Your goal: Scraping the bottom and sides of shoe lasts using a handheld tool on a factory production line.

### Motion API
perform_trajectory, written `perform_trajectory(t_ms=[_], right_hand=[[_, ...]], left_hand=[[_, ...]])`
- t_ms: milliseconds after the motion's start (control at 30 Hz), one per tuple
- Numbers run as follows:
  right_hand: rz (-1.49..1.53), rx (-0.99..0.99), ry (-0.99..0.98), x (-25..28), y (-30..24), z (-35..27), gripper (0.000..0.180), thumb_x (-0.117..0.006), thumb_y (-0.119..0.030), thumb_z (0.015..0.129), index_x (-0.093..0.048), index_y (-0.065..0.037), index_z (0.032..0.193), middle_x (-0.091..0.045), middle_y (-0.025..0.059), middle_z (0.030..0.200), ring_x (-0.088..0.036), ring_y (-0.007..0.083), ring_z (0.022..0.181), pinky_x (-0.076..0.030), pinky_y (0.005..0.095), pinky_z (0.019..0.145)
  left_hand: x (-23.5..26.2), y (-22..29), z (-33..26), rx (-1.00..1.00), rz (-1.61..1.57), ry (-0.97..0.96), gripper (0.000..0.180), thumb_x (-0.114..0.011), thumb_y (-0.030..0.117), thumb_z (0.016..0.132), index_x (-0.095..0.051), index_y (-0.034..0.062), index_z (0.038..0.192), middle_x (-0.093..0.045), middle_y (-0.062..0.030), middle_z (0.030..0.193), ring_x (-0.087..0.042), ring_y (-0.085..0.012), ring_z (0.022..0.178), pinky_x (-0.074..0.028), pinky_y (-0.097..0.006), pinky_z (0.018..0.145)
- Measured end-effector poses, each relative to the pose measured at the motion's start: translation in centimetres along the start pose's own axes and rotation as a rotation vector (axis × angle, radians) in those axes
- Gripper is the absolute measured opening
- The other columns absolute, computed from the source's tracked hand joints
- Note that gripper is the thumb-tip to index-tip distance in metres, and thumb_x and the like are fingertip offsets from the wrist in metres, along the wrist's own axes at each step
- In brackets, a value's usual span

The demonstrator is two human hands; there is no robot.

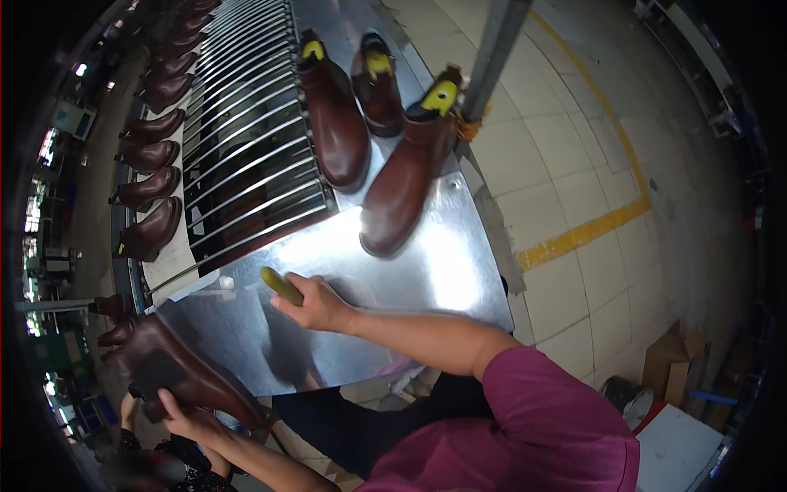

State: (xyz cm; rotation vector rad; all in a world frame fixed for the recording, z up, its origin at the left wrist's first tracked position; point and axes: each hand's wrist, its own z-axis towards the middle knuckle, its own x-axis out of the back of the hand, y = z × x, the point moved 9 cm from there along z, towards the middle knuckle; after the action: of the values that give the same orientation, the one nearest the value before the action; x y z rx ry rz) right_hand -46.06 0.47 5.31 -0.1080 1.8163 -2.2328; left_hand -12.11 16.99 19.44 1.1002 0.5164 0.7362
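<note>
My left hand [187, 420] is closed on a brown leather boot [193, 361], held tilted off the left edge of the shiny metal table [328, 365]. A dark patch shows on the boot's side, and my fingers behind it are partly hidden. Over the tabletop, my right hand [316, 303] grips a smooth, rounded olive-green thing [281, 285]. One end sticks out past the thumb; the rest is covered by my fist, so its kind is unclear. Beyond it, three brown boots stand on the metal: a left one [334, 127], a middle one [381, 98] and a nearer one [402, 193], with yellow showing inside.
A rack of metal rods [246, 156] runs away from the tabletop. Along its left side stands a row of brown boots [152, 230]. A metal post [496, 61] rises at the table's right edge. Another person's dark patterned sleeve [176, 471] is at lower left. Cardboard boxes [668, 365] sit on the right.
</note>
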Motion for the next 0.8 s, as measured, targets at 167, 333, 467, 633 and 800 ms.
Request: perform_trajectory(t_ms=[167, 333, 467, 633, 800], right_hand=[[0.010, 0.101, 0.071, 0.1, -0.2, 0.0, 0.031, -0.072, -0.026, 0.093, -0.055, -0.001, 0.086, -0.055, 0.0204, 0.062, -0.059, 0.0406, 0.057, -0.044, 0.0467, 0.057], [0.059, 0.106, 0.094, 0.0, 0.4, -0.1, 0.028, -0.072, -0.022, 0.091, -0.057, 0.000, 0.087, -0.057, 0.0228, 0.064, -0.061, 0.0425, 0.060, -0.046, 0.0462, 0.057], [0.085, 0.022, 0.059, 0.1, 0.7, 0.1, 0.026, -0.073, -0.021, 0.088, -0.058, 0.000, 0.091, -0.063, 0.0246, 0.071, -0.065, 0.0472, 0.071, -0.050, 0.0489, 0.061], [0.041, 0.029, 0.049, 0.5, 0.4, 0.1, 0.027, -0.073, -0.021, 0.087, -0.060, 0.002, 0.090, -0.065, 0.0244, 0.073, -0.067, 0.0451, 0.071, -0.053, 0.0470, 0.063], [-0.044, 0.114, 0.043, 0.1, -0.4, -0.1, 0.028, -0.074, -0.024, 0.089, -0.061, 0.000, 0.091, -0.066, 0.0213, 0.071, -0.068, 0.0404, 0.068, -0.053, 0.0449, 0.062]], left_hand=[[1.3, -4.0, -11.9, 0.292, 0.330, -0.076, 0.032, -0.071, 0.013, 0.093, -0.065, -0.0065, 0.117, -0.069, -0.0109, 0.109, -0.066, -0.0189, 0.092, -0.054, -0.030, 0.083], [-6.2, -1.3, -16.7, 0.068, 0.629, -0.287, 0.026, -0.080, 0.012, 0.089, -0.072, -0.0082, 0.104, -0.075, -0.0110, 0.099, -0.068, -0.0186, 0.084, -0.055, -0.034, 0.083], [-3.2, -4.7, -14.9, 0.135, 0.588, -0.244, 0.040, -0.081, 0.012, 0.088, -0.066, -0.0084, 0.119, -0.072, -0.0114, 0.112, -0.067, -0.0215, 0.097, -0.053, -0.035, 0.091], [-3.5, -5.4, -14.9, 0.146, 0.531, -0.390, 0.068, -0.084, 0.007, 0.082, -0.051, -0.0038, 0.140, -0.060, -0.0108, 0.133, -0.059, -0.0219, 0.116, -0.046, -0.034, 0.103], [-4.7, -4.9, -15.3, 0.207, 0.442, -0.406, 0.065, -0.085, 0.006, 0.081, -0.052, -0.0043, 0.137, -0.062, -0.0089, 0.127, -0.059, -0.0197, 0.113, -0.046, -0.032, 0.102]])
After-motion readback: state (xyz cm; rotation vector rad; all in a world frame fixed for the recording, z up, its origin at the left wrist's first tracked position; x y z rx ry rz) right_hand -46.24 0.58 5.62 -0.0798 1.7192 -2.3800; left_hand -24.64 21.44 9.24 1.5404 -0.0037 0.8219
